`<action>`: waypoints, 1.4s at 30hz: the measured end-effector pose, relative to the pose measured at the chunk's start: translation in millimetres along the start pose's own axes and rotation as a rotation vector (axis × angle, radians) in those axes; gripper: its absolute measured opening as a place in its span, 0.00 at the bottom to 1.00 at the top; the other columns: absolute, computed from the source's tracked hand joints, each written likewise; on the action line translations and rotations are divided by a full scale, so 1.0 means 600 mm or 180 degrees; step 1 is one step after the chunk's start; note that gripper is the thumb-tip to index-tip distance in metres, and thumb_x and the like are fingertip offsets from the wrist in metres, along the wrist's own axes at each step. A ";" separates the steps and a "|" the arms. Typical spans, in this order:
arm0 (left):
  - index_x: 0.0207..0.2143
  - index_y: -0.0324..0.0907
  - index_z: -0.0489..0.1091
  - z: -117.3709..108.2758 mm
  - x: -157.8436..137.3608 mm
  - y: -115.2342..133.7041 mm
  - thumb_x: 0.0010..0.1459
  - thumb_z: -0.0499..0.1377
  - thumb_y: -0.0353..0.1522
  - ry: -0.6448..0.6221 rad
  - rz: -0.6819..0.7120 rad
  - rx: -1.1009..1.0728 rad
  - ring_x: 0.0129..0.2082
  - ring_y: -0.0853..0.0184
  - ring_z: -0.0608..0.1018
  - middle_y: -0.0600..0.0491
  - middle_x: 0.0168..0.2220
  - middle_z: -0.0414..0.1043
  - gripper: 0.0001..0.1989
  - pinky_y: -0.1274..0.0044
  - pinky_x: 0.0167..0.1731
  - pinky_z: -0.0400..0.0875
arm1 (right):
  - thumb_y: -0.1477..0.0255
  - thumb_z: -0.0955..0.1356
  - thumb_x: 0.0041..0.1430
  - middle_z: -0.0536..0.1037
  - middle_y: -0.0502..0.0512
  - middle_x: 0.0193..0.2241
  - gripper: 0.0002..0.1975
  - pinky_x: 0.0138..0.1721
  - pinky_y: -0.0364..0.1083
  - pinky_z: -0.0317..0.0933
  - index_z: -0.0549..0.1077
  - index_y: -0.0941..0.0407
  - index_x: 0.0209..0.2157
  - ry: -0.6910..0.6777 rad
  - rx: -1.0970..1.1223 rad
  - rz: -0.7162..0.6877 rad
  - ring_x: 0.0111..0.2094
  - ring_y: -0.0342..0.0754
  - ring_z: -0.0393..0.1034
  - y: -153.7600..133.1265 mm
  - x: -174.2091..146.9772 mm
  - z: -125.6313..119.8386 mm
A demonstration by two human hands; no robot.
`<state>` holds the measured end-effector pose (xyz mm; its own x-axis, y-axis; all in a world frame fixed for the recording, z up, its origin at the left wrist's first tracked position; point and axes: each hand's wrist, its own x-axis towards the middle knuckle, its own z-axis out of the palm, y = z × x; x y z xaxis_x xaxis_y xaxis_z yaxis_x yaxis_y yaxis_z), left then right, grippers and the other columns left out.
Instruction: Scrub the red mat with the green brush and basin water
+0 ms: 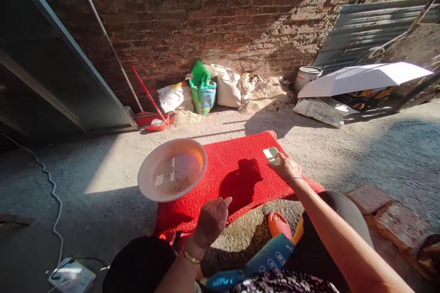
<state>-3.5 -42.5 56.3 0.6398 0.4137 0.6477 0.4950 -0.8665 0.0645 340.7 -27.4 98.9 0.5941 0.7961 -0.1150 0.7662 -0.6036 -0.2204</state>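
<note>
A pale green scrubbing brush point(271, 154) is in my right hand point(286, 167), above the right side of a red mat point(220, 155). Its bristles face away from me, though the shadow on the mat has a row of bristle-like teeth. My left hand point(212, 220) hovers near the mat's front edge, fingers loosely curled, and I see nothing in it. At the mat's left stands a pink basin point(146, 178) with water and some grainy bits at its bottom.
Bricks point(398, 226) lie by my right knee. A power strip point(72, 277) with a cord is at lower left. Along the brick wall point(223, 27) stand a red dustpan point(160, 123), several sacks point(228, 87), a white bucket point(307, 75) and a white umbrella point(364, 78).
</note>
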 end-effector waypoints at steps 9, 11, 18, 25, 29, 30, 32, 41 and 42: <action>0.52 0.41 0.67 0.001 0.006 0.012 0.64 0.51 0.19 -0.0094 0.0105 0.0142 0.26 0.64 0.76 0.55 0.30 0.73 0.17 0.71 0.28 0.72 | 0.52 0.71 0.65 0.77 0.59 0.54 0.28 0.48 0.46 0.67 0.74 0.47 0.63 -0.0701 0.0151 -0.1653 0.52 0.54 0.77 -0.313 -0.099 0.115; 0.52 0.41 0.67 -0.001 0.006 0.009 0.66 0.51 0.20 -0.0088 0.0047 0.0110 0.26 0.64 0.75 0.55 0.30 0.73 0.16 0.72 0.28 0.71 | 0.54 0.71 0.65 0.76 0.59 0.55 0.27 0.50 0.46 0.66 0.73 0.47 0.63 -0.0650 0.0077 -0.1634 0.53 0.54 0.77 -0.280 -0.076 0.112; 0.54 0.41 0.65 0.003 -0.013 0.015 0.62 0.53 0.19 -0.0257 0.0046 0.0124 0.27 0.65 0.76 0.55 0.31 0.74 0.20 0.71 0.29 0.72 | 0.54 0.68 0.67 0.76 0.66 0.55 0.26 0.50 0.54 0.68 0.75 0.52 0.60 -0.0238 -0.0158 0.0087 0.52 0.60 0.77 -0.031 0.061 0.017; 0.52 0.42 0.66 -0.002 -0.015 0.019 0.60 0.54 0.19 -0.0315 0.0009 0.0194 0.27 0.65 0.76 0.55 0.30 0.73 0.19 0.71 0.29 0.72 | 0.52 0.68 0.66 0.77 0.61 0.54 0.26 0.48 0.51 0.68 0.75 0.48 0.61 -0.0214 0.0096 -0.0563 0.50 0.57 0.78 -0.167 0.017 0.042; 0.53 0.41 0.66 -0.003 -0.012 0.016 0.60 0.55 0.20 -0.0446 -0.0019 0.0203 0.27 0.65 0.76 0.55 0.31 0.74 0.20 0.71 0.31 0.72 | 0.52 0.69 0.67 0.77 0.61 0.54 0.25 0.48 0.48 0.67 0.75 0.48 0.60 -0.0536 0.0085 -0.1400 0.51 0.55 0.78 -0.321 -0.038 0.093; 0.54 0.41 0.66 -0.002 -0.012 0.016 0.60 0.56 0.20 -0.0450 -0.0021 0.0216 0.27 0.65 0.76 0.55 0.31 0.74 0.20 0.71 0.30 0.71 | 0.53 0.68 0.68 0.76 0.61 0.53 0.25 0.48 0.48 0.66 0.75 0.49 0.60 -0.0564 0.0074 -0.1530 0.51 0.56 0.77 -0.341 -0.044 0.101; 0.53 0.41 0.66 0.002 -0.014 0.016 0.60 0.57 0.21 -0.0434 -0.0015 0.0270 0.27 0.65 0.76 0.56 0.30 0.73 0.19 0.71 0.29 0.70 | 0.54 0.68 0.68 0.76 0.62 0.53 0.24 0.49 0.49 0.66 0.75 0.50 0.60 -0.0584 0.0031 -0.1643 0.52 0.56 0.77 -0.351 -0.041 0.108; 0.50 0.43 0.67 0.031 -0.032 0.018 0.57 0.64 0.25 -0.0700 -0.0058 0.0422 0.26 0.66 0.75 0.57 0.30 0.71 0.19 0.71 0.27 0.68 | 0.52 0.68 0.66 0.77 0.72 0.51 0.25 0.46 0.58 0.68 0.77 0.50 0.58 -0.0155 0.0000 -0.0079 0.47 0.63 0.78 -0.084 0.138 0.057; 0.50 0.43 0.67 0.033 -0.034 0.019 0.57 0.65 0.25 -0.0704 -0.0054 0.0416 0.27 0.66 0.76 0.57 0.30 0.71 0.19 0.71 0.28 0.69 | 0.51 0.67 0.66 0.77 0.73 0.51 0.25 0.45 0.59 0.68 0.77 0.50 0.57 -0.0061 0.0035 0.0064 0.47 0.64 0.78 -0.070 0.149 0.051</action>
<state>0.8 -55.3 29.0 0.7367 0.4913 0.4646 0.5693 -0.8215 -0.0339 354.0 70.4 68.2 0.6046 0.7845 -0.1380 0.7512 -0.6192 -0.2286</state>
